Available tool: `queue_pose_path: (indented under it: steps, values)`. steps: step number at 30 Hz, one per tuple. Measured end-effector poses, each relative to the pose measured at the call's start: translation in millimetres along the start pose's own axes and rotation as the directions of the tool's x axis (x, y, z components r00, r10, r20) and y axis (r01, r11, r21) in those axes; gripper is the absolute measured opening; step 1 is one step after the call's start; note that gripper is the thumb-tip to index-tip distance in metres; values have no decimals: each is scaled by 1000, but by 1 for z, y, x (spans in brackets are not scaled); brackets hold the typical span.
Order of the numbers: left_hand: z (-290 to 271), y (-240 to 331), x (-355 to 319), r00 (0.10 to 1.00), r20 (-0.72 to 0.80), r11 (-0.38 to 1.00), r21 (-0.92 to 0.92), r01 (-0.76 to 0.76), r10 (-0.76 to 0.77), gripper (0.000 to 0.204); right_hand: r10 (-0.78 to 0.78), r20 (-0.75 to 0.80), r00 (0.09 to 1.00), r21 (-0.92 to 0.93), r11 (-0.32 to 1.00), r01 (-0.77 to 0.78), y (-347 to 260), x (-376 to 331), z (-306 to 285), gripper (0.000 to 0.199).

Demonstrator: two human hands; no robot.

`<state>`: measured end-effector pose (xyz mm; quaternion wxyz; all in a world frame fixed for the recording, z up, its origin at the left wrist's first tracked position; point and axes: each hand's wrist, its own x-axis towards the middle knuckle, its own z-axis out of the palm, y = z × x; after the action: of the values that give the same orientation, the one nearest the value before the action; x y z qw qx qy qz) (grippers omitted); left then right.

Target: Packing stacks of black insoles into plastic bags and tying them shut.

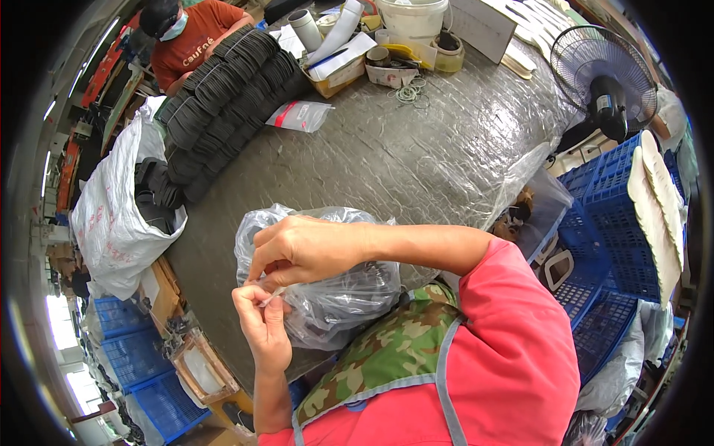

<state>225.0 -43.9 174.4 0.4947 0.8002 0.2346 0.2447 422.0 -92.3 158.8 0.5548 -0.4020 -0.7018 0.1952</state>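
Observation:
A clear plastic bag (pixel 346 293) lies crumpled at the near edge of the table, against my camouflage apron (pixel 398 346). Beside its left side, my left hand (pixel 262 323) pinches a thin twisted bit of the plastic between thumb and fingertips. My right hand (pixel 309 247) reaches across the top of the bag, its fingers bent down and closed on the same bit of plastic. The two sets of fingertips almost touch. What the bag holds cannot be made out through the folds.
Stacked black pads (pixel 223 97) stand at the far left beside a white woven sack (pixel 123 201). A flat zip bag (pixel 300 117) lies on the plastic-covered table (pixel 416 163). Further back are a white bucket (pixel 413 22) and a fan (pixel 606 82). Blue crates (pixel 613 215) flank me. A person (pixel 197 37) works opposite.

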Motion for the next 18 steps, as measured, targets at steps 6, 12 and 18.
queue_pose_path:
  steps: [6,12,18]
  values:
    - [-5,0,7,997,75,999,33,-37,35,15,91,-167,982,-98,989,-108,-8,-6,10,10]
    - [-22,10,25,965,244,993,-38,112,-100,16,266,-237,934,209,953,-219,-7,-16,10,10]
    - [-45,5,40,842,453,801,-363,475,-294,26,-101,-250,963,-13,995,101,-19,-16,20,6]
